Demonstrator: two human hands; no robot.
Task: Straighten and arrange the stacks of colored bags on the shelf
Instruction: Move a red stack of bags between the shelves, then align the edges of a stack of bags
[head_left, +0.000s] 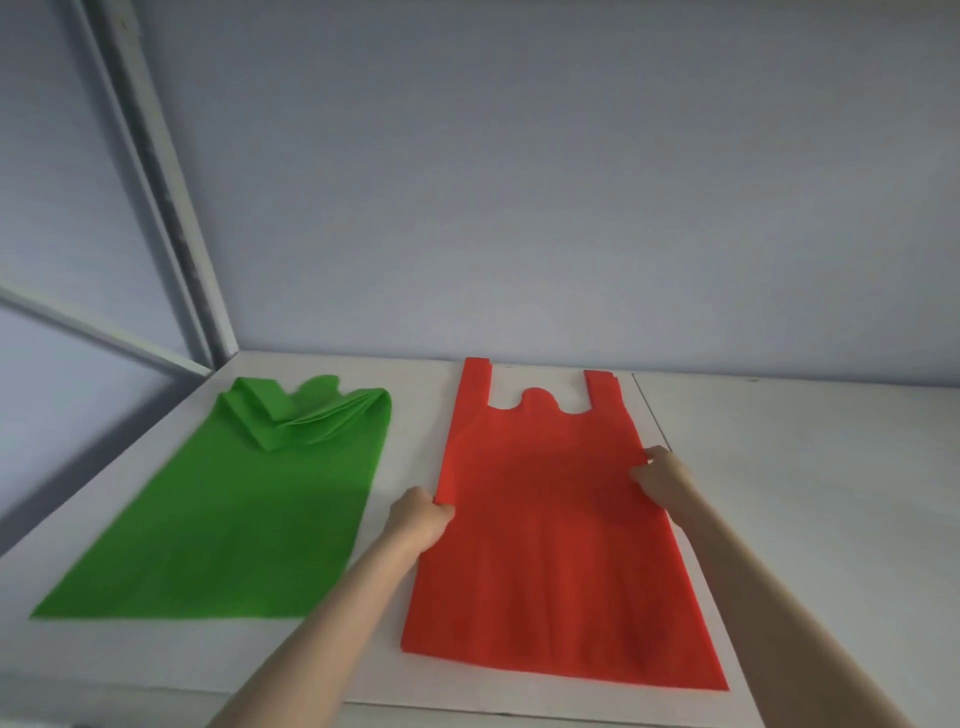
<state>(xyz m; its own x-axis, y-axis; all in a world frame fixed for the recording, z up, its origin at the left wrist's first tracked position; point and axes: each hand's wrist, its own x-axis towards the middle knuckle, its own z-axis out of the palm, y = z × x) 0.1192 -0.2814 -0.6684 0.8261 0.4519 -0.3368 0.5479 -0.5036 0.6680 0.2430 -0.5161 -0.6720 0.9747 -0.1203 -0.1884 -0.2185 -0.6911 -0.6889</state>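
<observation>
Red stack (550, 519) edges — under both hands.

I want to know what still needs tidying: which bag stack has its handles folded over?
The green stack, left of the red stack: its handles are folded down and rumpled, while the red one's lie flat and straight.

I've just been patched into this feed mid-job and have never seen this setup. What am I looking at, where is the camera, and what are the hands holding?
There is no machine here: a person works with bare hands. The single picture comes from a wide-angle camera on the person's head, looking forward and down. On the white shelf lie two stacks of bags: a green stack on the left, its handle end folded over and rumpled, and a red stack on the right, lying flat with both handles pointing at the wall. The left hand grips the red stack's left edge; the right hand pinches its right edge.
</observation>
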